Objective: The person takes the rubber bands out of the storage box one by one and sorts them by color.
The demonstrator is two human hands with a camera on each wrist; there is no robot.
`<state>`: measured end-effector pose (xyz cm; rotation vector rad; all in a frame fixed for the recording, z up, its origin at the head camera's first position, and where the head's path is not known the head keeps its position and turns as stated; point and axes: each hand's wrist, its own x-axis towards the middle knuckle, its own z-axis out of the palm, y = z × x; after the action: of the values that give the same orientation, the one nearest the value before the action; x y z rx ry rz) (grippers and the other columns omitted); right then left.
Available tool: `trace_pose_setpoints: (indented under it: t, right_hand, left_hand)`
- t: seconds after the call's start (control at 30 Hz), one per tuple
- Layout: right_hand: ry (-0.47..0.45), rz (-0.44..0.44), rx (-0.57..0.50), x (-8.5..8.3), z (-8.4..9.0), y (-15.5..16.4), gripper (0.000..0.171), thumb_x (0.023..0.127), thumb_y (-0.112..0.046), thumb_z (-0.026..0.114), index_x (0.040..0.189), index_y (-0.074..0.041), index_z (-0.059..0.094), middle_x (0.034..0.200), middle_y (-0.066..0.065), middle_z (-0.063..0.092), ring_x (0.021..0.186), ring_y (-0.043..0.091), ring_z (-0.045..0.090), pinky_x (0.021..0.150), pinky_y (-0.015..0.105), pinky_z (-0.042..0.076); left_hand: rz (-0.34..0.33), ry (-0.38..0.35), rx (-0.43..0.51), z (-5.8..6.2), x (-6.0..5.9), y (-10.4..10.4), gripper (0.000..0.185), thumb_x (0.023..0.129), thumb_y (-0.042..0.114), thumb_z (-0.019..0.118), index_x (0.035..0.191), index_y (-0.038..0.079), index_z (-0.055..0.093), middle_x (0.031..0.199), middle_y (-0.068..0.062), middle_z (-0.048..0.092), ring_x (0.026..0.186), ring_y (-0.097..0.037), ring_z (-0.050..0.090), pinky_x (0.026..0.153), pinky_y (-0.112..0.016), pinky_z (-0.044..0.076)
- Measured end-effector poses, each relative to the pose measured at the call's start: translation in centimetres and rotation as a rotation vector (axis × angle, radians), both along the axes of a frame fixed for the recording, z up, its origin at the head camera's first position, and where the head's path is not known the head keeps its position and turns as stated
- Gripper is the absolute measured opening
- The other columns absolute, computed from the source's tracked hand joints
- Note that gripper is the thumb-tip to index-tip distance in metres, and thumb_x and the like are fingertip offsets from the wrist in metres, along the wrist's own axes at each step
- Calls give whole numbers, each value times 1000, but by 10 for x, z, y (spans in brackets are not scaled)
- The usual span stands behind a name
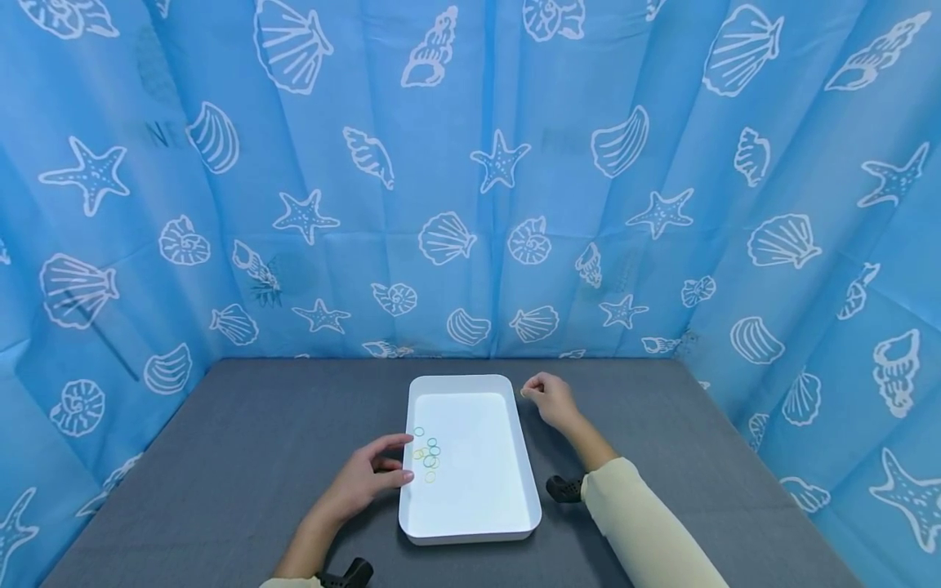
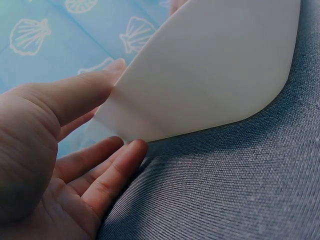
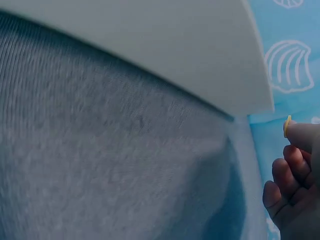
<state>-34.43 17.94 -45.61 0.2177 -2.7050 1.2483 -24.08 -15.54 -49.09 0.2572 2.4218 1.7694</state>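
Observation:
A shallow white tray lies on the table. Small thin rings that look like rubber bands, yellow and green-blue, are clustered inside it along the left side. My left hand holds the tray's left wall; in the left wrist view the thumb is at the rim and the fingers touch the outer side low down. Beyond the tray's far right corner, my right hand is raised and pinches a small yellow rubber band at the thumb tip. Its other fingers are curled.
A grey cloth-covered table extends on both sides of the tray. Behind and beside it hangs a blue curtain with white shells and starfish. Black straps with cameras sit at the left wrist and right wrist.

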Motion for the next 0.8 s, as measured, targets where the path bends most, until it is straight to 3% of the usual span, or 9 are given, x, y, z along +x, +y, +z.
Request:
trace_pose_setpoints:
  t: [0.4, 0.8]
  right_hand:
    - [18, -54, 85, -4, -15, 11, 8, 92, -3, 64, 85, 0, 62, 78, 7, 58, 69, 20, 51, 66, 38, 43]
    - [-34, -88, 178, -5, -19, 17, 10, 91, -6, 66, 83, -2, 63, 77, 5, 59, 69, 20, 53, 68, 41, 45]
  left_hand:
    - [-17, 10, 11, 1, -2, -2, 56, 84, 19, 78, 134, 10, 57, 132, -16, 54, 95, -23, 59, 76, -34, 48]
    - [-45, 1, 29, 2, 0, -2, 56, 86, 19, 76, 137, 10, 55, 133, -17, 54, 97, -22, 59, 77, -34, 48]
